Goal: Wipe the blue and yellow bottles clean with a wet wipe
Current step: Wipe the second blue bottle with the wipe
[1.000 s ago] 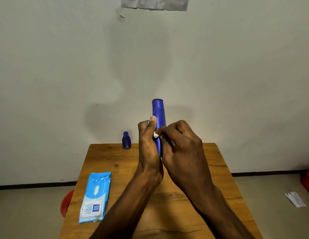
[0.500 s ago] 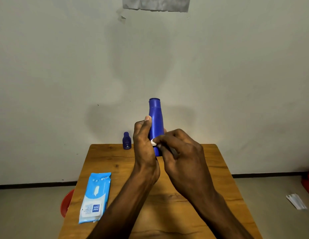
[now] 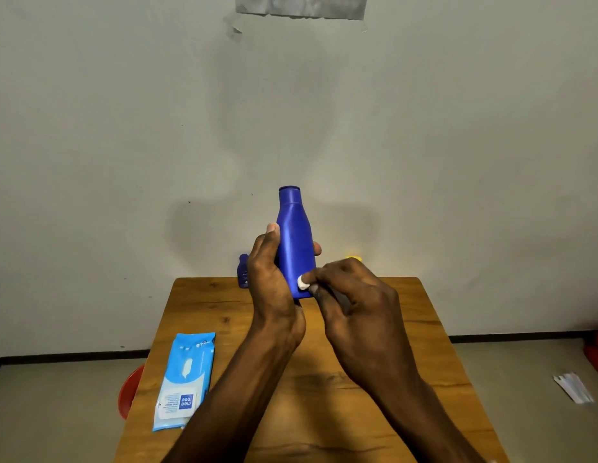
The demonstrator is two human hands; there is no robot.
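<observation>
Left hand (image 3: pixel 274 282) grips bottle (image 3: pixel 296 242) upright above table's (image 3: pixel 407 329) far edge, steadying it for wiping. Right hand (image 3: pixel 354 302) pinches wadded wipe (image 3: pixel 303 282) against bottle's lower side. Yellow bottle (image 3: pixel 353 259) barely visible behind right hand. Wipe pack (image 3: pixel 185 379) lies at left edge.

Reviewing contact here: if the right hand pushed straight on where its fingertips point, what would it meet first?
The blue bottle: the right hand already presses a wad of wet wipe against its lower side.
</observation>
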